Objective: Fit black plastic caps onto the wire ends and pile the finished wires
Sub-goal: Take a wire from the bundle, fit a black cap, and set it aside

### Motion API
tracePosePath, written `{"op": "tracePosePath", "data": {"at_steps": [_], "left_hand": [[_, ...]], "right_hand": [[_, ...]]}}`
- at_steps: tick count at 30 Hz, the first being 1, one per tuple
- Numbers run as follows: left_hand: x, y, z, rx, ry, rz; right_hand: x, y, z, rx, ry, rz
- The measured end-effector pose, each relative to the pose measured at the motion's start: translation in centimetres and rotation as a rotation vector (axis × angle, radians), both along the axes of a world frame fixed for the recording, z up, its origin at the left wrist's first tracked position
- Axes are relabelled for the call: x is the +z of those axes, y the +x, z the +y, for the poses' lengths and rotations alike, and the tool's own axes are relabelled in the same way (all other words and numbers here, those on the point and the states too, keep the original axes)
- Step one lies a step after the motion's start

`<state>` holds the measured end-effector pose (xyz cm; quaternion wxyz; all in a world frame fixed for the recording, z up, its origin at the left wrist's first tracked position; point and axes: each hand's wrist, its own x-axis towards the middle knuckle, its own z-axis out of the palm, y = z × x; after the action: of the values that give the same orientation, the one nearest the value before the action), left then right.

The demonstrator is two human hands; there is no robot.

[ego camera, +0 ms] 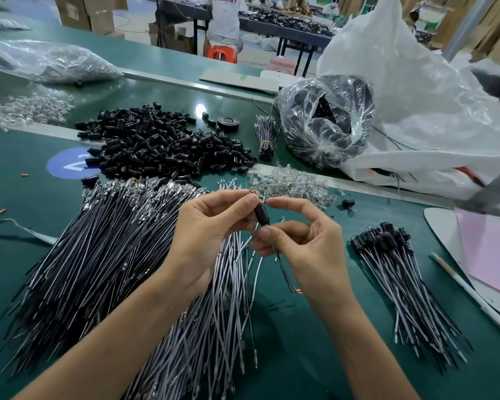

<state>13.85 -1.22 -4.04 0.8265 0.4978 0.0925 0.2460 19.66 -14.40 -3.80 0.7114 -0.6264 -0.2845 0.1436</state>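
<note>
behind left hand (pixel 211 226), black cap (pixel 263 215) half-hidden

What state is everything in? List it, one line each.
left hand: pinches the black cap
right hand: pinches the wire under it
black cap: held, on the wire
loose caps: heaped, unfitted
bare wires: piled, uncapped
finished wires: piled, capped
plastic bag: open

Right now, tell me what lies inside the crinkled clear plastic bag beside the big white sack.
The crinkled clear plastic bag holds black pieces, seen through its film; glare and folds hide their exact shape.
</note>
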Motion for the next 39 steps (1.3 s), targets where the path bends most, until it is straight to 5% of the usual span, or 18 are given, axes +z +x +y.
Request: {"op": "tracePosePath", "data": {"at_steps": [39], "left_hand": [[0.4, -0.2, 0.5, -0.095, -0.212, -0.057]], "right_hand": [[-1.2, 0.2, 0.3, -0.004, -0.099, -0.084]]}}
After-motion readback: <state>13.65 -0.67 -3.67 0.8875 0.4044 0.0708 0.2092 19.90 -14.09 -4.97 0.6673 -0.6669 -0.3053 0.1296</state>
